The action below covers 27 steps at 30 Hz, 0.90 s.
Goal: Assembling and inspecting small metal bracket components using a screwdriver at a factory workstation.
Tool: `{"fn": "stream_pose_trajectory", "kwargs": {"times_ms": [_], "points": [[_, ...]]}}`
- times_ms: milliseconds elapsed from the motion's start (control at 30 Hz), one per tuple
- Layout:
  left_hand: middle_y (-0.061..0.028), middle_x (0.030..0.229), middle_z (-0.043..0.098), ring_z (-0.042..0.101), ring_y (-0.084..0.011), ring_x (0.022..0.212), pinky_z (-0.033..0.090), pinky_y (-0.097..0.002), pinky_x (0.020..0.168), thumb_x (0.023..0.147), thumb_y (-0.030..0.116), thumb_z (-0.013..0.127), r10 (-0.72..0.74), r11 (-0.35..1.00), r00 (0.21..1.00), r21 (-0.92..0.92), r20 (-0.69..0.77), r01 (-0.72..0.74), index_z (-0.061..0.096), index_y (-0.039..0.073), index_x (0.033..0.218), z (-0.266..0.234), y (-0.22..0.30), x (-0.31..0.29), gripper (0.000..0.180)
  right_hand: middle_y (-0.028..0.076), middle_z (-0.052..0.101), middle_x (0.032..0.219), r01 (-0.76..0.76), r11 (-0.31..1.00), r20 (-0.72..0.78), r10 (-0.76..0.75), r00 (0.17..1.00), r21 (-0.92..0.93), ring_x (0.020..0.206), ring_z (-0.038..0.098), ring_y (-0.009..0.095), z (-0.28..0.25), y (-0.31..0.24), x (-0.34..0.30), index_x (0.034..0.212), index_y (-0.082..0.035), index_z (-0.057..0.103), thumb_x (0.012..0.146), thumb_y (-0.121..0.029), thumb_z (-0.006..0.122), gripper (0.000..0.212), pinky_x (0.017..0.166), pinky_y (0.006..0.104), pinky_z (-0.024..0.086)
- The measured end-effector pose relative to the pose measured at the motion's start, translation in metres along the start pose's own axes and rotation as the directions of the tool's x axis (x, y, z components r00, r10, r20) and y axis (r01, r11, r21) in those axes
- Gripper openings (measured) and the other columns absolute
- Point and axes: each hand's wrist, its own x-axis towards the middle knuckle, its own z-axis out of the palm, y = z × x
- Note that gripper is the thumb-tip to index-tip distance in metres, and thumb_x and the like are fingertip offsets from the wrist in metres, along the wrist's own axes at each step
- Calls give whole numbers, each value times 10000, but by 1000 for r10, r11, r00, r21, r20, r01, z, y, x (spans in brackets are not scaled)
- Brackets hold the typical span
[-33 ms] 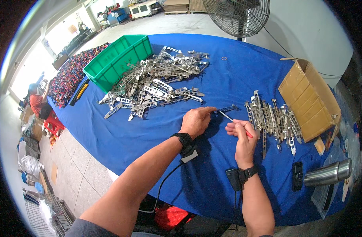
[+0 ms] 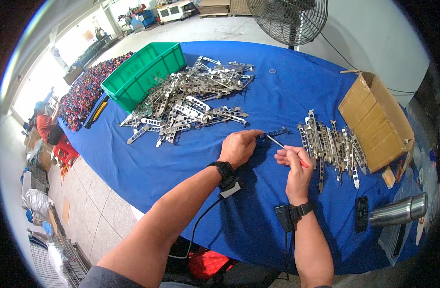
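Observation:
My left hand (image 2: 238,147) is closed on the near end of a flat perforated metal bracket (image 2: 277,131), which points away to the right just above the cloth. In my right hand (image 2: 296,168) is a slim tool with a silvery shaft and a red handle (image 2: 304,163). The shaft slants up to the left, and its tip is at the bracket, close to my left fingertips; whether it touches cannot be made out. A big heap of similar brackets (image 2: 191,110) lies beyond my left hand. To the right of my right hand is a smaller, more aligned pile of brackets (image 2: 331,144).
A green plastic crate (image 2: 143,79) stands at the left of the heap, near many small multicoloured pieces (image 2: 88,89). On the right are an open cardboard box (image 2: 375,120), a steel flask (image 2: 397,211) and a black device (image 2: 361,213). A fan (image 2: 289,21) stands behind the blue-covered table.

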Motion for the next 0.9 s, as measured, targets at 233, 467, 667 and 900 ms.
{"fn": "stream_pose_trajectory", "kwargs": {"times_ms": [233, 467, 667, 900], "points": [[-136, 996, 718, 685, -334, 906, 544, -444, 781, 880, 94, 539, -68, 998, 994, 5, 87, 68, 701, 149, 1141, -5, 7, 1, 312, 154, 697, 879, -12, 1000, -100, 12, 995, 1, 792, 693, 201, 2, -3, 1, 981, 50, 632, 967, -92, 509, 188, 711, 300, 552], [-171, 957, 711, 691, -343, 854, 540, -431, 753, 897, 121, 546, -23, 1000, 999, -11, 25, 23, 702, 150, 1162, -1, 1, 0, 309, 156, 696, 894, 5, 1000, -48, -5, 999, -2, 797, 694, 202, 2, -1, 1, 982, 50, 626, 974, -99, 511, 189, 718, 301, 552], [-169, 953, 711, 691, -343, 846, 541, -430, 743, 897, 120, 550, -27, 1000, 998, -1, 49, 27, 703, 144, 1154, -2, 4, 1, 301, 157, 696, 901, 14, 1000, -26, -15, 1000, -20, 793, 693, 202, 1, 0, 0, 987, 50, 628, 979, -100, 509, 192, 717, 301, 552], [-167, 932, 711, 692, -339, 831, 540, -428, 731, 897, 122, 548, -20, 1000, 999, 0, 36, 20, 707, 146, 1149, -3, 3, 0, 299, 158, 697, 893, -14, 1000, -24, 14, 1000, 7, 787, 692, 204, -1, 2, 0, 987, 48, 631, 973, -98, 513, 189, 718, 301, 554]]}}
